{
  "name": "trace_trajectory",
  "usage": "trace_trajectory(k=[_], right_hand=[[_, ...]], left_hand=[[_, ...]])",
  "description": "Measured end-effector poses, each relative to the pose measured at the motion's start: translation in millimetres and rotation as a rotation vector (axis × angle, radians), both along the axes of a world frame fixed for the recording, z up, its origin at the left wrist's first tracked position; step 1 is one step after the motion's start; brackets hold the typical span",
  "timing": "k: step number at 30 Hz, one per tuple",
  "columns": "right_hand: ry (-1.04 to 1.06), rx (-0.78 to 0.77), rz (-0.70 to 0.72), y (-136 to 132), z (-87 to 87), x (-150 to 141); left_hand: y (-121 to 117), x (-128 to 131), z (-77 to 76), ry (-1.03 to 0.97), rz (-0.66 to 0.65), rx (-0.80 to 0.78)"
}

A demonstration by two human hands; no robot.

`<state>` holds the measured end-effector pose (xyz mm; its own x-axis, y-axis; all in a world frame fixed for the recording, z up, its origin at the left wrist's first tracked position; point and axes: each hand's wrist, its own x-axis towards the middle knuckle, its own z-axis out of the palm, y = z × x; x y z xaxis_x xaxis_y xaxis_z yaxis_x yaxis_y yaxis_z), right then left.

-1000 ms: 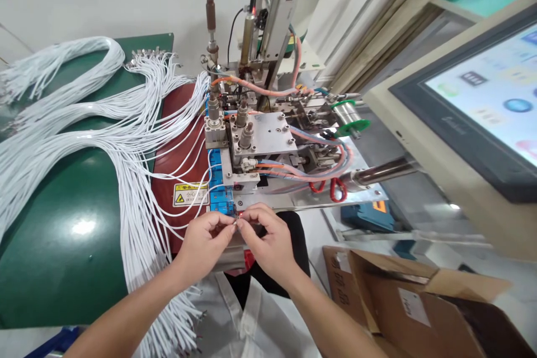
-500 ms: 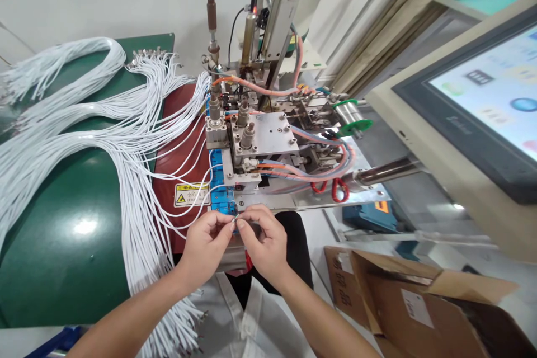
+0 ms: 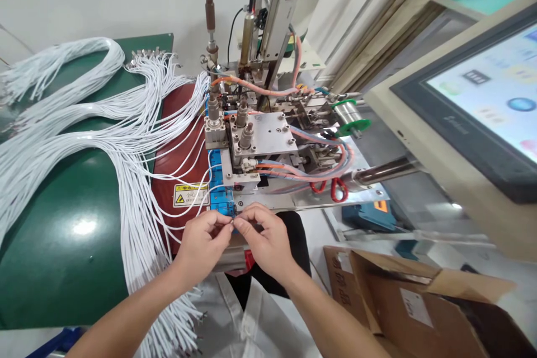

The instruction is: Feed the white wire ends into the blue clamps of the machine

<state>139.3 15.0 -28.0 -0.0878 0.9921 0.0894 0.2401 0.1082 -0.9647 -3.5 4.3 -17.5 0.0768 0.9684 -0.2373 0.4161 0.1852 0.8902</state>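
At the blue fixture's (image 3: 220, 200) near end, your left hand (image 3: 203, 241) and right hand (image 3: 267, 241) meet, fingertips clamped on a tiny piece (image 3: 232, 223), too small to identify. White wires (image 3: 133, 201) fan out left; machine (image 3: 268, 133) beyond.

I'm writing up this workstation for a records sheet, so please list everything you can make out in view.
Cables: many, white, bundled across the left
Table: one, green, left
Panel: one, dark red, beside table
Warning label: one, yellow and white, on panel
Machine: one, mostly silver, centre
Blue blocks: several, blue, machine's left edge
Hoses: several, orange and blue, on machine
Spool: one, green and silver, machine's right
Screen: one, lit, upper right
Box: one, brown, lower right
Case: one, blue, right of centre
Curtain: beige, upper right
Small item: count and colour unclear, between fingertips
Left hand: one, bare, centre
Right hand: one, bare, centre
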Motion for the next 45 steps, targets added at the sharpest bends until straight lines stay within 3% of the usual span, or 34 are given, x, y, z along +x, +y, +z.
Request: trace_trajectory(k=[3, 6, 12, 20, 22, 26, 28, 36, 45], right_hand=[[0.141, -0.090, -0.132, -8, -8.1, -12], [0.142, -0.075, -0.119, -13, -12.7, -13], [0.149, -0.064, -0.138, -7, -10.1, -7], [0.364, -0.270, -0.166, -6, -14.3, -14], [0.311, -0.212, -0.187, -9, -15.8, -15], [-0.085, 0.163, -0.218, -11, -17.7, -12], [-0.222, 0.279, -0.206, -10, -19.2, -9], [-0.195, 0.048, -0.095, 6, -33.1, -1], [-0.429, 0.065, -0.044, 13, -34.3, 0]], left_hand=[[-3, 5, -2.6, -0.086, 0.119, -0.027], [-2, 6, -1.6, -0.153, 0.192, -0.049], [-1, 4, -5.0, -0.131, 0.141, -0.044], [-3, 6, -7.5, -0.152, 0.145, -0.052], [-3, 7, -8.9, -0.140, 0.151, -0.041], [-4, 6, -11.7, -0.084, 0.116, 0.025], [-3, 3, -9.8, -0.022, 0.052, 0.049], [10, -23, 8.4, 0.419, -0.268, 0.200], [14, -24, 0.6, 0.571, -0.267, 0.308]])
